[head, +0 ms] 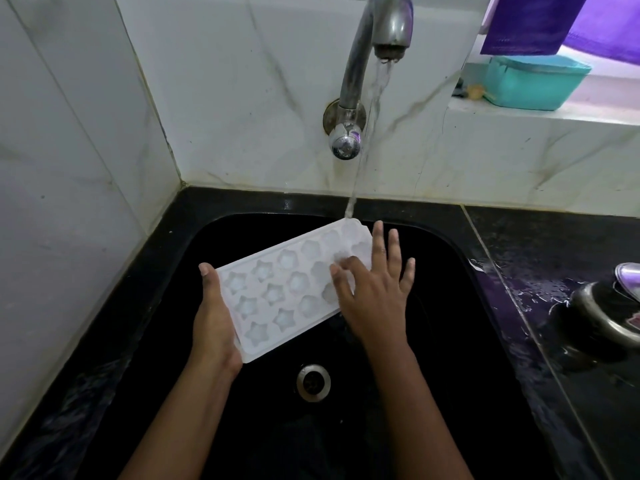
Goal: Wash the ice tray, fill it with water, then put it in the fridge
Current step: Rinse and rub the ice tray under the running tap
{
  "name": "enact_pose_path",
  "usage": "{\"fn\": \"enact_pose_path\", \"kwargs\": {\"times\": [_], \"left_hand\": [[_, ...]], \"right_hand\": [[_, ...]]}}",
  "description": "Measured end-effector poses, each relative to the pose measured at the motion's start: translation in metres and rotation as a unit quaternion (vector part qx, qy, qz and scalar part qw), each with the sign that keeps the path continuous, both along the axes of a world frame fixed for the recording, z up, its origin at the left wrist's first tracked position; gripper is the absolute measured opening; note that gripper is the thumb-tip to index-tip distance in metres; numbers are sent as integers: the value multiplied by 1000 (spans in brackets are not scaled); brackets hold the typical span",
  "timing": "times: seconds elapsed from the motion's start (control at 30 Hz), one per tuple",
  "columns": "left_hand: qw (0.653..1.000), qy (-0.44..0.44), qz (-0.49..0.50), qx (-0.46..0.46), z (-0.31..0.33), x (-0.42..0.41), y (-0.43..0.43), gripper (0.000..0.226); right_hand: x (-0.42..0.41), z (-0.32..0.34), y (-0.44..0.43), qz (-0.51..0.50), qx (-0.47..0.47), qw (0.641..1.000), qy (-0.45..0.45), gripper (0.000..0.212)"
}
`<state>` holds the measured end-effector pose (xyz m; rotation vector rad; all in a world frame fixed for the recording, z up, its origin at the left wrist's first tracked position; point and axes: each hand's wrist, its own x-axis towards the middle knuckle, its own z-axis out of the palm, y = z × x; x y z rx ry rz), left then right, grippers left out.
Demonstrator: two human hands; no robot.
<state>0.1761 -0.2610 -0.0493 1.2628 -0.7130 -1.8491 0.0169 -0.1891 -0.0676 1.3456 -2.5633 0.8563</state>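
I hold the tray (277,289) above the black sink (433,341), cells up, its far right corner under the water (367,126) falling from the tap (377,36). The white tray lies at a slant across the basin, with star-shaped cells in 3 rows, some of them wet.

My left hand (214,327) grips the near left end, thumb hooked over the upper corner and palm along the short edge; the fingers beneath are hidden. My right hand (374,292) lies on the tray's right part, fingers straight and spread, fingertips on the cells, gripping nothing.

The drain (313,382) shows just below the tray's near corner. The counter (554,258) to the right is wet. On the ledge behind stands a teal box (533,84), with purple cloth (530,22) hanging above it.
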Motion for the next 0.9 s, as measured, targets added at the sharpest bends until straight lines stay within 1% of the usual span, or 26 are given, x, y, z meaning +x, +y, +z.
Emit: {"fn": "enact_pose_path", "kwargs": {"times": [0.07,0.13,0.17,0.2,0.27,0.33,0.43,0.5,0.6,0.63,0.73,0.8,0.9], "left_hand": [[1000,6,-2,0,0,-2,1,74],[1000,12,13,-4,2,-1,1,66],[1000,15,18,-12,2,0,1,63],[1000,16,17,-20,2,0,1,65],[1000,14,-2,-24,1,-2,3,77],[1000,15,-10,-20,1,-5,5,83],[999,17,7,-31,3,-4,3,65],[999,19,18,-43,3,-2,3,58],[999,15,2,-50,1,-4,6,59],[999,15,0,-50,0,-5,7,60],[998,22,11,-49,2,-3,5,58],[998,19,17,-51,2,0,3,58],[999,12,8,-49,0,-1,4,64]], "right_hand": [[9,0,-3,-6,-4,1000,7,56],[12,1,-4,32,15,999,-12,64],[8,1,-3,43,20,999,-16,65],[3,1,-3,37,15,999,-14,63],[0,1,-1,-8,-3,1000,-1,59],[8,1,-3,-29,-4,1000,11,61],[13,5,-4,33,15,999,-38,70],[2,6,-1,45,23,997,-50,66],[2,4,0,-15,8,1000,-13,62],[9,4,-1,-21,4,1000,-3,63],[16,4,-5,30,21,999,-23,73],[6,4,-3,41,18,998,-33,68],[5,3,-2,-10,12,1000,-10,64]]}}
